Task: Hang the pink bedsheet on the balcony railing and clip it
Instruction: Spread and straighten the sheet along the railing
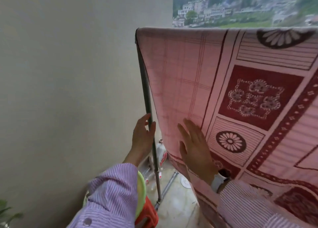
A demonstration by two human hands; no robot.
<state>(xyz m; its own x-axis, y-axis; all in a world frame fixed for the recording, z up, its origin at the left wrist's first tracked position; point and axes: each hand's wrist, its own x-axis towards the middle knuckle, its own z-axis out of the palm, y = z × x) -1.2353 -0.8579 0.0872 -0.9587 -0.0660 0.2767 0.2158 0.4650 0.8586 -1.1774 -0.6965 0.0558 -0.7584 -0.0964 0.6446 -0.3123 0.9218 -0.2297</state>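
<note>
Two arms in lilac-and-white striped shirt sleeves [111, 196] reach forward from the bottom of the frame on a balcony. Below the left sleeve sit a lime-green round plastic rim [141, 190] and an orange-red plastic stool [148, 215]. The right hand [194, 145] lies flat against the pink cotton bedsheet [185, 83], fingers straight and slightly spread, gripping nothing. The left hand [142, 134] rests open beside the grey metal upright pole [146, 93], its thumb and fingertips touching the pole without closing round it. The bedsheet hangs draped over the top rail, its fold running along the upper edge and its left border falling just beside the pole. The cloth is pale pink with a fine red check at the left, then dark maroon bands, striped panels, round flower medallions and a maroon square holding a white floral motif. Near the pole's foot stand plastic bottles [160, 150], blurred. A plain cream wall [68, 72] fills the left; beyond the rail, hillside houses [215, 9] among trees.
</note>
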